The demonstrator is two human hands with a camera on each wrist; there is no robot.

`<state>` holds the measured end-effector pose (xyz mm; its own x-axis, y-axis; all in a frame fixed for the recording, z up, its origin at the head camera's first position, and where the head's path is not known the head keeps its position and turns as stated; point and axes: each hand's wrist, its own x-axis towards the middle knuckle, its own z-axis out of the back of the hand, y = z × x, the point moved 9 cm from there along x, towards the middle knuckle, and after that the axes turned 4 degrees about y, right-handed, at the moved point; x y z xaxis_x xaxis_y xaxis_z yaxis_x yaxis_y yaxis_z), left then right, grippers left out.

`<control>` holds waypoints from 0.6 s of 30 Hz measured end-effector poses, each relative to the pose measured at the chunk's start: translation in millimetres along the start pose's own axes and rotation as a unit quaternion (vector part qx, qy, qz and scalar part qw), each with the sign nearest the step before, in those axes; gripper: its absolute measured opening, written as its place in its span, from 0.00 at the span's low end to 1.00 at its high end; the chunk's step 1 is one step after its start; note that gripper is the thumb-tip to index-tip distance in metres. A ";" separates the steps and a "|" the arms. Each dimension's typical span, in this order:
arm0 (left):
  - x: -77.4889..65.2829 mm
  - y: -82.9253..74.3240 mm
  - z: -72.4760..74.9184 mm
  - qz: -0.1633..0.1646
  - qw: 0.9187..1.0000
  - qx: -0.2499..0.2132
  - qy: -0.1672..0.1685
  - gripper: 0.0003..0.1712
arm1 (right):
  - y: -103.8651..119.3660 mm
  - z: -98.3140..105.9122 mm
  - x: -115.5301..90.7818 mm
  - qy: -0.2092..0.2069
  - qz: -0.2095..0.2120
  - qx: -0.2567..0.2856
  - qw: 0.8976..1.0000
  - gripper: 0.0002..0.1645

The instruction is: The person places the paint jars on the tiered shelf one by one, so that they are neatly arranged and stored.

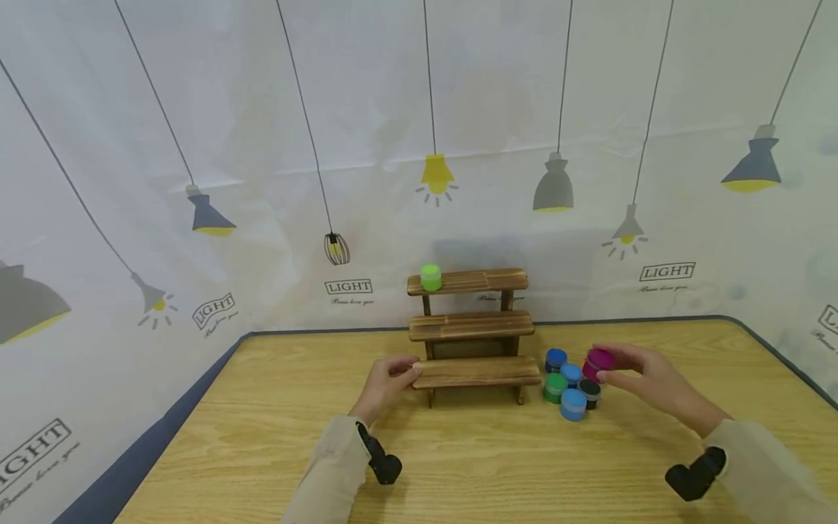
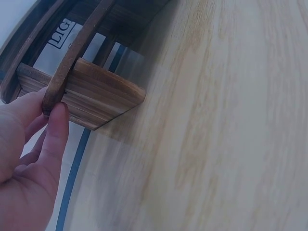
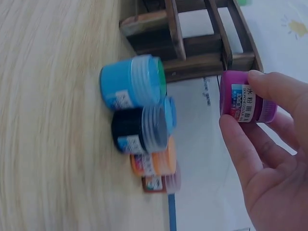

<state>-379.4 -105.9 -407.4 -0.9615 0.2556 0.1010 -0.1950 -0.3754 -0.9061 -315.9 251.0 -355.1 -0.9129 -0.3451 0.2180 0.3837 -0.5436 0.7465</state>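
Note:
A three-tier wooden shelf (image 1: 476,372) stands at the back of the table. At the left end of its lowest tier, my left hand (image 1: 388,386) pinches the board between thumb and fingers; the left wrist view shows this grip (image 2: 36,144) close up. My right hand (image 1: 648,382) holds a purple paint jar (image 1: 599,362) above the group of jars, and its printed label shows in the right wrist view. Below it stand a black jar (image 1: 590,394), a green jar (image 1: 555,388) and several blue jars (image 1: 573,405). One light green jar (image 1: 431,277) sits on the top tier's left end.
An orange jar (image 3: 156,161) and a reddish-brown jar (image 3: 159,183) stand behind the black one in the right wrist view. Behind the wooden table (image 1: 275,429) hangs a white cloth (image 1: 366,109) printed with lamps. The jars are close to the shelf's right side.

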 end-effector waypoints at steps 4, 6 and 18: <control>2.3 -1.2 -3.4 -0.011 1.000 -0.003 0.003 0.18 | 12.7 -7.8 6.0 0.009 0.014 0.021 1.000 0.27; 2.2 -2.2 -3.6 -0.017 1.000 -0.001 0.002 0.18 | 18.4 -13.2 11.9 0.013 0.015 0.025 0.999 0.28; -2.2 -0.3 -0.5 -0.009 1.000 -0.016 -0.002 0.18 | 68.4 -53.6 59.1 0.041 0.064 0.023 0.997 0.29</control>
<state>-377.1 -105.9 -407.5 -0.9589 0.2575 0.1187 -0.2054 -0.3423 -0.9169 -336.1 152.5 -324.8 -0.8414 -0.4720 0.2632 0.4885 -0.4558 0.7440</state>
